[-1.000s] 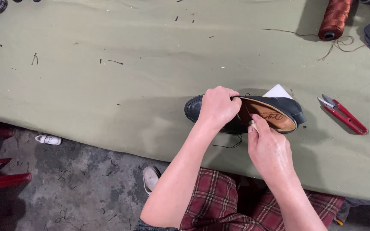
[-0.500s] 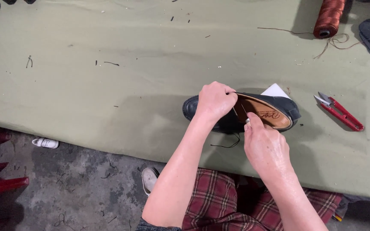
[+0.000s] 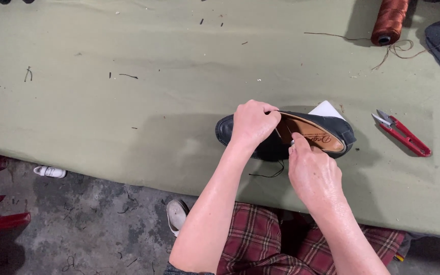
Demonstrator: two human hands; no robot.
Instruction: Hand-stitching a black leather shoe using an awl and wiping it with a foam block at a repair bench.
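You had the shoe (image 3: 309,133) lying on its side near the front edge of the table (image 3: 128,102), right of centre, its opening turned up so the tan insole (image 3: 314,133) showed. Your left hand (image 3: 253,122) was closed over the toe end and vamp, fingers curled at the rim of the opening, pinning the shoe down. Your right hand (image 3: 314,170) was at the near rim, thumb and forefinger pressed together on something small and pale; whether it was a needle could not be told. A dark thread (image 3: 270,174) trailed from the shoe's near side toward the table edge, which suggested hand-stitching at the rim was under way, not finished. How much of the rim was already sewn could not be read: both hands covered that part. The red snips (image 3: 403,133) lay untouched just right of the shoe, so the thread was judged not yet cut. The brown spool (image 3: 389,21) stood at the back right corner, well apart.
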